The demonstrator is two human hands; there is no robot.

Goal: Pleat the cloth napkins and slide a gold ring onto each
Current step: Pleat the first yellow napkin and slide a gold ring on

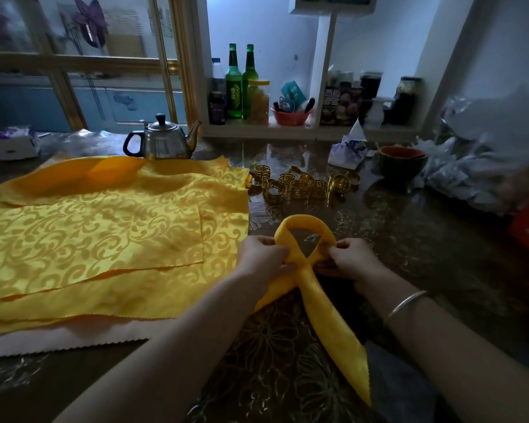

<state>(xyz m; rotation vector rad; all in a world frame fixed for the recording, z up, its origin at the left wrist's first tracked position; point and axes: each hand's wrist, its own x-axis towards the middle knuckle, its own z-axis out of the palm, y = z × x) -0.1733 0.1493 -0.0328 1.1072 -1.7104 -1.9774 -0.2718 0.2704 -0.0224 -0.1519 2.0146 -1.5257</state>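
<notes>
Looped napkin pinched at its crossing, no ring on it yet.

I see the dark patterned table point(409, 239) filling the lower frame and the stack of flat yellow napkins point(104, 227) at left. In the centre the pleated napkin point(321, 306) is bent into a loop, its tails crossing toward the bottom. The left hand point(261, 254) and right hand point(353, 259) both pinch it at the crossing, fingers curled on the cloth. I judge the pleats need squeezing tight there, so one hand can hold alone while the other fetches a ring. The gold rings point(300, 186) lie loose just above the loop. On the shelf at upper centre, a red bowl point(287, 119) holds small packets and a dark-handled tool, and a yellow-lidded jar point(258, 102) holds something pale yellow.
</notes>
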